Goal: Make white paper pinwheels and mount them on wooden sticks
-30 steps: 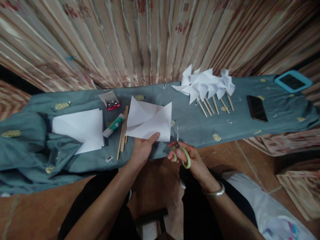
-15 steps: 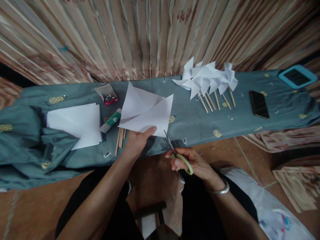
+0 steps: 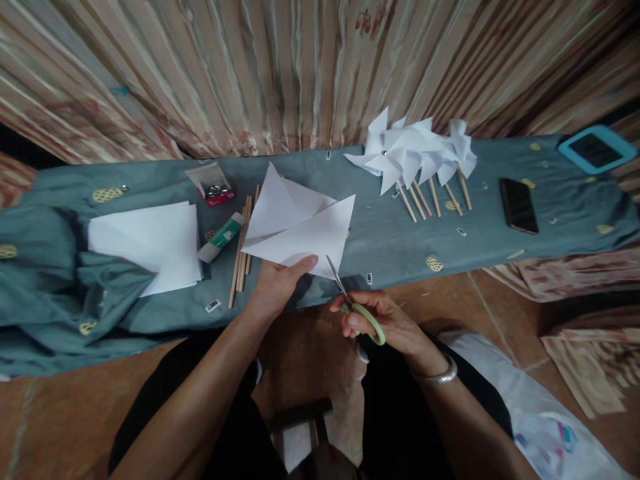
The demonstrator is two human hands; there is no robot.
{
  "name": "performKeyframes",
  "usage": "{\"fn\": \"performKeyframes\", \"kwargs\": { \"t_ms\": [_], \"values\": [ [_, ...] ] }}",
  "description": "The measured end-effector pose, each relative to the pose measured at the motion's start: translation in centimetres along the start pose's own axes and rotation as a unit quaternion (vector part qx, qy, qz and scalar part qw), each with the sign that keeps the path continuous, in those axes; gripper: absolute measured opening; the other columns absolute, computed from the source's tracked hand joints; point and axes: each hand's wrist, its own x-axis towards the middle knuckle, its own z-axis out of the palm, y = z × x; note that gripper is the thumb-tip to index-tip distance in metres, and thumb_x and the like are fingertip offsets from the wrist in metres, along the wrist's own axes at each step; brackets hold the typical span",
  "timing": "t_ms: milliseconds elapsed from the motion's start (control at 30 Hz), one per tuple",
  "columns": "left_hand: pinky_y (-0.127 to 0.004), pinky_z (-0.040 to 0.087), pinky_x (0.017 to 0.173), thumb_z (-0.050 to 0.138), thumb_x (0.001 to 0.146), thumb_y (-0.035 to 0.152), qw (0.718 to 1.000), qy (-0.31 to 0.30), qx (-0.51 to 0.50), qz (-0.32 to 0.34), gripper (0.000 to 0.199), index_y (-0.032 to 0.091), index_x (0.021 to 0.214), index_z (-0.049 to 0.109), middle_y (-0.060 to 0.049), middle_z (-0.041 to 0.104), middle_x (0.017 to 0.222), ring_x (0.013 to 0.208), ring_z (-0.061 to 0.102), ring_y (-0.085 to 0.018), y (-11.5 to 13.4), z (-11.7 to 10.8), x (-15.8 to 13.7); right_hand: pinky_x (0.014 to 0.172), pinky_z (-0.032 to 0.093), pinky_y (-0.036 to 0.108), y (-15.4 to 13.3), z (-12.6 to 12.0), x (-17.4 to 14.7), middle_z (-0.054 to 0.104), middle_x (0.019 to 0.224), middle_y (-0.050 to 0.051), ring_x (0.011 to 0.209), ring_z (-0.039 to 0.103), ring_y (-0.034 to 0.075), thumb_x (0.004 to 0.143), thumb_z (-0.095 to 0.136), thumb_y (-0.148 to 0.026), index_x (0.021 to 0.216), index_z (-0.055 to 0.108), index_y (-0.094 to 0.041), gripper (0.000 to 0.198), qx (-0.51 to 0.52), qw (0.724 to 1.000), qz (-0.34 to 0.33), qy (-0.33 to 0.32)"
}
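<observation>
My left hand [image 3: 280, 283] pinches the near edge of a white paper sheet [image 3: 305, 230], thumb on top and fingers underneath. A long slit parts the sheet from its left side, and its flaps stand up a little. In my right hand [image 3: 375, 320] is a pair of scissors [image 3: 369, 322] with pale green handles. The blades reach over the sheet's lower right corner. Wooden sticks [image 3: 241, 267] lie on the cloth just left of the sheet, partly under it.
A stack of white paper [image 3: 150, 247], a green-and-white box [image 3: 221, 237] and an opened box of metal pins [image 3: 216, 190] lie left. Several paper pinwheels [image 3: 410, 157] on sticks, a phone [image 3: 519, 205] and a blue-framed tablet [image 3: 597, 149] lie right on the green cloth [image 3: 400, 257].
The paper has shifted slightly right in my left hand, showing more of the sticks. The scissor blades now reach further over the paper's corner.
</observation>
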Motion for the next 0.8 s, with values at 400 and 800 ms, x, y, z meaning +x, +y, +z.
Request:
{"fn": "performKeyframes", "kwargs": {
  "t_ms": [400, 800],
  "values": [
    [-0.034, 0.05, 0.085, 0.078, 0.057, 0.028, 1.0, 0.008, 0.011, -0.002, 0.039, 0.019, 0.094, 0.069, -0.007, 0.072, 0.1, 0.091, 0.066, -0.022, -0.05, -0.04, 0.08, 0.05, 0.049, 0.017, 0.23, -0.01, 0.14, 0.062, 0.06, -0.004, 0.05, 0.057, 0.006, 0.066, 0.081, -0.042, 0.085, 0.069, -0.016, 0.035, 0.027, 1.0, 0.009, -0.003],
    [-0.033, 0.05, 0.083, 0.079, 0.056, 0.029, 1.0, -0.009, 0.007, -0.015, 0.033, 0.017, 0.085, 0.069, -0.005, 0.072, 0.088, 0.085, 0.066, -0.021, 0.15, 0.08, -0.3, 0.054, 0.049, 0.014, 0.59, 0.02, 0.22, 0.064, 0.061, -0.004, 0.051, 0.058, 0.004, 0.067, 0.081, -0.041, 0.088, 0.069, -0.015, 0.035, 0.024, 1.0, 0.007, 0.008]
  ]
}}
